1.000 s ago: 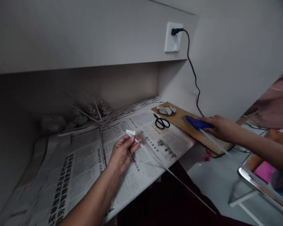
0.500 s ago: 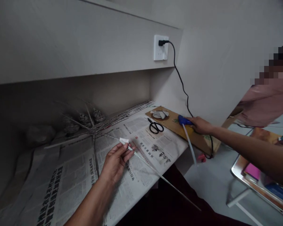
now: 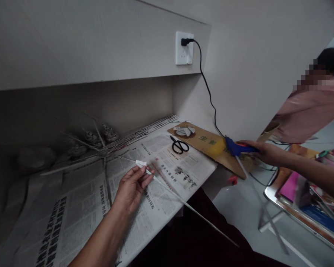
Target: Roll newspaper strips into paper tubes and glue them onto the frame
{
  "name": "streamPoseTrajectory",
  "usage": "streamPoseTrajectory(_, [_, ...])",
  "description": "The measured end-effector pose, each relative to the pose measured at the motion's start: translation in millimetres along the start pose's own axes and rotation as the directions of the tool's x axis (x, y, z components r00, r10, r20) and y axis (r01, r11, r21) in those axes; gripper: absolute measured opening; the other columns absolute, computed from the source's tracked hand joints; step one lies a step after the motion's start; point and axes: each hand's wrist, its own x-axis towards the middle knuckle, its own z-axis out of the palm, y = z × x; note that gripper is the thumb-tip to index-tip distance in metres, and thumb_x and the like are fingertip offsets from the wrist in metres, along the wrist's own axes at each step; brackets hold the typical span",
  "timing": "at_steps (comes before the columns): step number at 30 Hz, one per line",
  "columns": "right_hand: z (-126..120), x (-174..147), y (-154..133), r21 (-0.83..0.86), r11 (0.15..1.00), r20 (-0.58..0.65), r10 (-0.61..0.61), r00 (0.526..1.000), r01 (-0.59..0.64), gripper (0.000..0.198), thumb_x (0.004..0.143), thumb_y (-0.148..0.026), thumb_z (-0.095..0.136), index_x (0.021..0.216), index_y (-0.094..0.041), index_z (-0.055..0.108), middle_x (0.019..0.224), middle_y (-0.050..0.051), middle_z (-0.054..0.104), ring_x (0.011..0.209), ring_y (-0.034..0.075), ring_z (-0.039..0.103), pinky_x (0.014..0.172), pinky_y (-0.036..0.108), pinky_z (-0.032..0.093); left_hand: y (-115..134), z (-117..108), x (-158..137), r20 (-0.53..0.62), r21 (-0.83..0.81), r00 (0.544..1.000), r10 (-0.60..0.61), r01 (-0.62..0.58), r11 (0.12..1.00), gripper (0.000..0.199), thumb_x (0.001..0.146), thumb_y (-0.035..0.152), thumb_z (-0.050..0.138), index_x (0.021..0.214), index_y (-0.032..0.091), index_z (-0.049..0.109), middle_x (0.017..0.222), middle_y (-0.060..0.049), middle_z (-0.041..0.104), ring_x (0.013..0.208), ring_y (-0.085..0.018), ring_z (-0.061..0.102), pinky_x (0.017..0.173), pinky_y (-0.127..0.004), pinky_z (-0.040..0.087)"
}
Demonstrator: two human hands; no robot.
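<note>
My left hand (image 3: 132,185) is over the newspaper-covered desk, pinching a thin rolled paper stick (image 3: 189,207) and a small white paper piece (image 3: 140,163) at its upper end. The stick slants down past the desk edge. On the right, my right hand (image 3: 263,151) is wrapped around the handle of a blue hot glue gun (image 3: 235,146). A long translucent glue stick (image 3: 253,185) hangs down from the gun, slightly blurred. Below the gun lies a cardboard sheet (image 3: 203,142). Black-handled scissors (image 3: 179,145) rest on the newspaper between my hands.
Rolled paper sticks (image 3: 144,132) lie along the back, near woven cone shapes (image 3: 110,133). Crumpled paper (image 3: 184,131) sits on the cardboard. A black cord runs from the wall socket (image 3: 184,48). A metal-edged stool (image 3: 300,207) holds several items at right; a person in pink (image 3: 308,111) is beyond.
My right hand has moved right with the glue gun, away from the cardboard's middle, and the glue stick swings with it. My left hand keeps its pinch. The view has shifted slightly.
</note>
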Motion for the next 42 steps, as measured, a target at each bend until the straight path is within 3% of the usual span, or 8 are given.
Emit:
streamPoseTrajectory(3, [-15, 5, 17, -0.022, 0.998, 0.136, -0.060, 0.989, 0.064, 0.037, 0.082, -0.027, 0.050, 0.117, -0.018, 0.059, 0.104, 0.014, 0.067, 0.089, 0.024, 0.065, 0.077, 0.032, 0.047, -2, -1, 2, 0.011, 0.002, 1.000, 0.006, -0.006, 1.000, 0.008, 0.074, 0.009, 0.066, 0.080, 0.012, 0.061, 0.081, -0.007, 0.067, 0.081, -0.021, 0.070, 0.067, -0.024, 0.059])
streamPoseTrajectory(9, [-7, 20, 25, -0.110, 0.993, 0.061, -0.046, 0.997, 0.053, 0.040, 0.082, -0.030, 0.051, 0.119, -0.015, 0.051, 0.103, 0.018, 0.066, 0.086, 0.027, 0.063, 0.077, 0.036, 0.046, -2, -1, 3, -0.012, -0.008, 1.000, 0.000, 0.000, 1.000, 0.008, 0.074, 0.008, 0.065, 0.080, 0.012, 0.061, 0.080, -0.006, 0.067, 0.080, -0.021, 0.070, 0.067, -0.024, 0.059])
streamPoseTrajectory(15, [19, 24, 6, -0.160, 0.985, -0.005, -0.060, 0.998, 0.058, 0.046, 0.084, -0.032, 0.046, 0.127, -0.017, 0.043, 0.114, 0.018, 0.060, 0.096, 0.029, 0.059, 0.083, 0.039, 0.045, -4, -3, 3, 0.018, -0.015, 1.000, -0.003, 0.003, 1.000, 0.008, 0.075, 0.008, 0.064, 0.082, 0.011, 0.061, 0.081, -0.007, 0.068, 0.078, -0.019, 0.069, 0.068, -0.024, 0.058])
streamPoseTrajectory(29, [47, 90, -16, -0.469, 0.873, 0.221, -0.032, 0.975, 0.135, 0.052, 0.078, -0.020, 0.057, 0.130, -0.017, 0.049, 0.106, 0.020, 0.063, 0.096, 0.035, 0.056, 0.072, 0.044, 0.043, 1, 2, 1, 0.007, -0.060, 1.000, -0.010, 0.011, 0.998, 0.013, 0.073, 0.009, 0.067, 0.083, 0.012, 0.059, 0.082, -0.008, 0.068, 0.076, -0.020, 0.070, 0.064, -0.024, 0.058])
streamPoseTrajectory(33, [40, 95, -90, -0.478, 0.868, 0.176, -0.055, 0.983, 0.134, 0.032, 0.071, -0.010, 0.062, 0.101, -0.018, 0.067, 0.093, 0.019, 0.066, 0.086, 0.034, 0.059, 0.070, 0.047, 0.043, 1, 1, 3, -0.014, -0.101, 1.000, -0.020, 0.019, 0.995, 0.019, 0.070, 0.010, 0.070, 0.082, 0.013, 0.056, 0.079, -0.007, 0.067, 0.076, -0.023, 0.070, 0.061, -0.025, 0.058])
streamPoseTrajectory(35, [50, 84, -152, -0.177, 0.950, 0.178, -0.225, 0.958, 0.256, 0.017, 0.081, -0.021, 0.055, 0.091, -0.021, 0.068, 0.090, 0.012, 0.067, 0.086, 0.028, 0.060, 0.078, 0.045, 0.043, 1, 1, 3, -0.022, -0.111, 1.000, -0.020, 0.017, 0.994, 0.021, 0.069, 0.011, 0.072, 0.082, 0.014, 0.056, 0.078, -0.007, 0.067, 0.078, -0.023, 0.070, 0.061, -0.025, 0.058])
streamPoseTrajectory(38, [86, 58, -242, 0.343, 0.902, 0.376, -0.387, 0.842, 0.261, 0.023, 0.085, -0.039, 0.053, 0.097, -0.023, 0.066, 0.086, 0.005, 0.068, 0.076, 0.020, 0.062, 0.069, 0.033, 0.046, 3, 0, 3, 0.003, -0.097, 1.000, -0.015, 0.016, 0.995, 0.019, 0.070, 0.012, 0.072, 0.083, 0.012, 0.059, 0.081, -0.008, 0.068, 0.076, -0.019, 0.069, 0.062, -0.023, 0.057])
streamPoseTrajectory(42, [136, 37, -302, 0.518, 0.845, 0.326, -0.343, 0.881, 0.137, 0.024, 0.080, -0.043, 0.059, 0.086, -0.019, 0.061, 0.066, 0.001, 0.063, 0.060, 0.014, 0.058, 0.056, 0.026, 0.041, 9, -4, 6, -0.009, -0.100, 1.000, -0.009, 0.008, 0.995, 0.015, 0.071, 0.013, 0.071, 0.084, 0.011, 0.063, 0.082, -0.007, 0.068, 0.065, -0.010, 0.064, 0.053, -0.014, 0.052])
